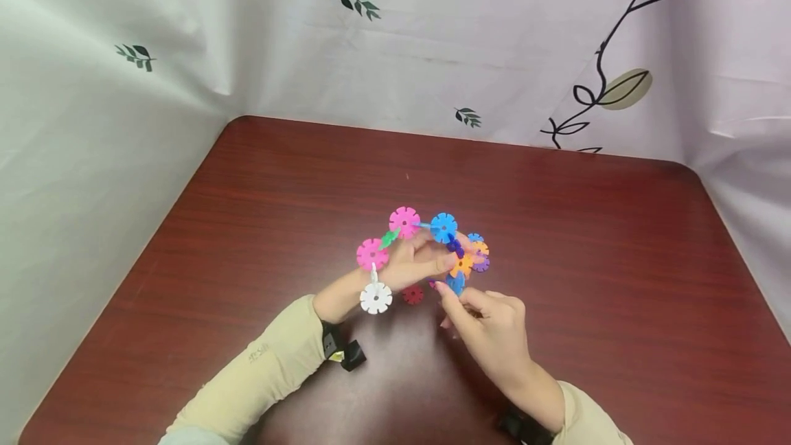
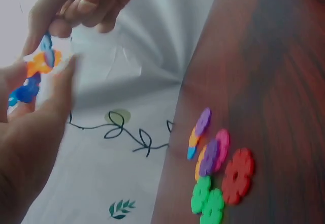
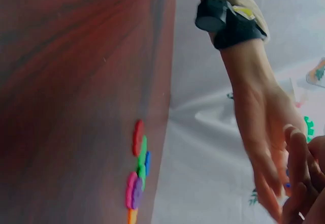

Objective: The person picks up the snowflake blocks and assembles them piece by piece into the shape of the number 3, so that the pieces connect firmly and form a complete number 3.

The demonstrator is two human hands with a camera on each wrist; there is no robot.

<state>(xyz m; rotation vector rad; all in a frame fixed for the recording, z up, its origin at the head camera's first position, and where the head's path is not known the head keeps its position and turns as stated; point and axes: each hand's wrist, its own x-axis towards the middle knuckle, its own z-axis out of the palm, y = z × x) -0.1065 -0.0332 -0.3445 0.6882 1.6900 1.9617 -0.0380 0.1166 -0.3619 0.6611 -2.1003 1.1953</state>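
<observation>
A chain of notched plastic snowflake discs is held above the table. Its pink disc (image 1: 404,222), blue disc (image 1: 443,227) and white disc (image 1: 375,298) hang over and around my left hand (image 1: 410,263). The left thumb and fingers pinch the chain near an orange disc (image 1: 461,266). Just below it, my right hand (image 1: 497,332) pinches a light blue disc (image 1: 456,284) at the chain's end. In the left wrist view, this blue disc (image 2: 47,50) stands upright against the orange one (image 2: 40,65), beneath the right fingertips.
Loose discs lie on the dark red wooden table (image 1: 587,259) under the hands, among them a red disc (image 2: 237,176), a green disc (image 2: 212,209) and a purple disc (image 2: 208,158). A white curtain (image 1: 402,53) with leaf prints hangs behind the table and along its sides.
</observation>
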